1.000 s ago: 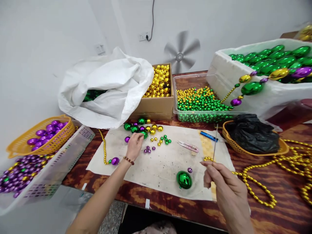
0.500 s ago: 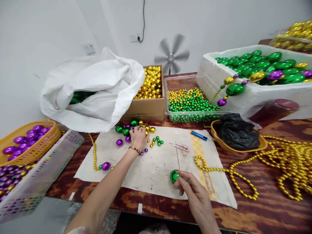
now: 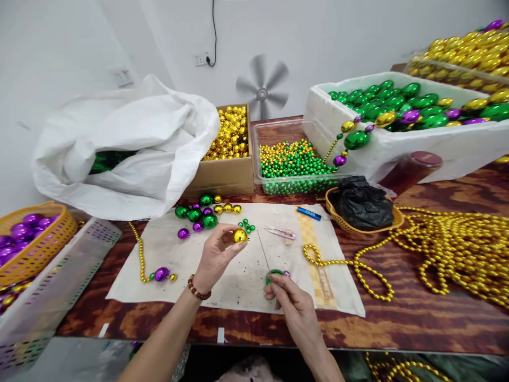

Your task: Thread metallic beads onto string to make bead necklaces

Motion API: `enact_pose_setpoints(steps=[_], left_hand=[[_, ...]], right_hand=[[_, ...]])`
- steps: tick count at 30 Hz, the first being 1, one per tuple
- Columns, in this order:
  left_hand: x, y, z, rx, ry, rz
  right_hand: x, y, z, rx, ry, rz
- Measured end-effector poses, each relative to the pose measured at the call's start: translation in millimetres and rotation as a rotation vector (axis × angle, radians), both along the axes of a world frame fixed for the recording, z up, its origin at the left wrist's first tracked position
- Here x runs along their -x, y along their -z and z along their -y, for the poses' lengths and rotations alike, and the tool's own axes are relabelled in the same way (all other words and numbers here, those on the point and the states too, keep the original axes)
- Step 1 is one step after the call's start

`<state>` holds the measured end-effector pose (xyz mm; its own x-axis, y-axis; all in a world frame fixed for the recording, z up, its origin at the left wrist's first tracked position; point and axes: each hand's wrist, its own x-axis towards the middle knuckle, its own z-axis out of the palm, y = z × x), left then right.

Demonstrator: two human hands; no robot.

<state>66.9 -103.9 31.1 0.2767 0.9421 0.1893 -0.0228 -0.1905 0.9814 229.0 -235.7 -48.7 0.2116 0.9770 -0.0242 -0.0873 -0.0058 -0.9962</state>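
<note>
Between thumb and fingers, my left hand pinches a shiny gold bead above the white cloth. My right hand is closed on a long thin needle, its tip pointing up and left toward the gold bead, the two apart. A large green bead shows just behind my right fingers; a small purple bead is beside it. Loose green beads, purple beads and gold beads lie behind my left hand. Small green beads sit near the needle tip.
Pink-handled thread snips and a blue cutter lie on the cloth. A gold bead chain runs rightward. Behind stand a cardboard box, a clear bin and a foam box. A fan spins by the wall.
My left hand has come back from the bead group toward the needle, now with a gold bead. My right hand still holds the needle. The view has turned slightly right.
</note>
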Motion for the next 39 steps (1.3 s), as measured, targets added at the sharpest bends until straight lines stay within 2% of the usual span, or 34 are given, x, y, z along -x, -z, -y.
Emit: enact_pose_setpoints(steps=[4, 11, 19, 27, 33, 39], left_hand=[[-5.3, -2.0, 5.9, -0.101, -0.013, -0.045], [-8.2, 2.2, 10.4, -0.080, -0.063, 0.078], [-5.5, 0.7, 10.7, -0.201, -0.138, -0.014], [-7.1, -3.9, 8.0, 0.088, -0.144, 0.196], [-11.3, -11.1, 8.2, 0.178, -0.145, 0.271], [-10.3, -8.6, 9.5, 0.195, -0.110, 0.269]], right_hand=[[4.0, 5.0, 7.0, 0.004, 0.041, -0.027], [6.8, 7.6, 11.9, -0.060, 0.032, 0.021], [10.9, 12.6, 10.7, -0.150, 0.033, 0.087], [14.6, 8.1, 12.2, -0.152, -0.001, 0.125], [17.9, 6.5, 12.0, -0.127, 0.003, 0.124], [19.0, 8.6, 11.2, -0.110, -0.004, 0.120]])
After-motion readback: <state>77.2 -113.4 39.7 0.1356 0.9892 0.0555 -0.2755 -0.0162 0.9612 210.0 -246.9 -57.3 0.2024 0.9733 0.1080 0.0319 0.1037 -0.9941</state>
